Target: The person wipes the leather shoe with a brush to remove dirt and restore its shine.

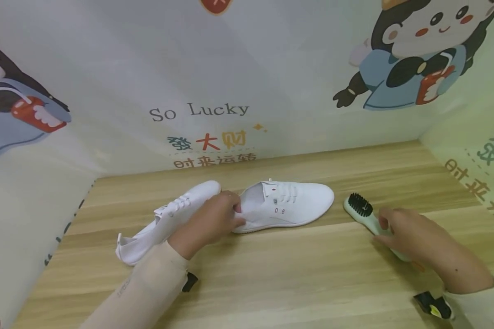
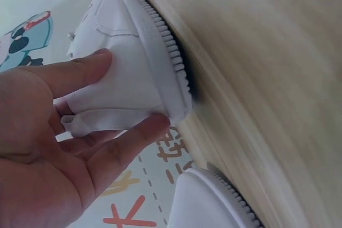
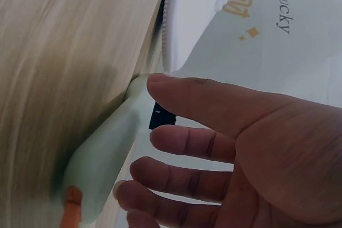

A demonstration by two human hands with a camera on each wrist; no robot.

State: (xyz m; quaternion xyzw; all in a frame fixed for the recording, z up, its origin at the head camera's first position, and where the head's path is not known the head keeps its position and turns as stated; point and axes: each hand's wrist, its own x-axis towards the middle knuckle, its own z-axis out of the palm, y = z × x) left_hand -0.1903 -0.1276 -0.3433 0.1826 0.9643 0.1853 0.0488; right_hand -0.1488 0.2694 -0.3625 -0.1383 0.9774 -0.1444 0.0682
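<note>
A white lace-up shoe (image 1: 300, 203) lies sole down in the middle of the wooden surface, toe to the right. My left hand (image 1: 214, 219) is at its heel; in the left wrist view the thumb lies against the shoe's side (image 2: 120, 68) and the fingers curve round the heel. A second white shoe (image 1: 140, 246) stands left of it, partly hidden by that forearm. At the right lies a pale green brush (image 1: 368, 221) with black bristles facing up. My right hand (image 1: 411, 233) hovers over its handle (image 3: 101, 158), the fingers loosely spread and not wrapped round it.
The wood-grain surface (image 1: 280, 278) has printed pale walls (image 1: 296, 123) at the back and both sides. An orange loop (image 3: 72, 206) hangs from the end of the brush handle. Black wrist devices (image 1: 432, 305) show under both forearms.
</note>
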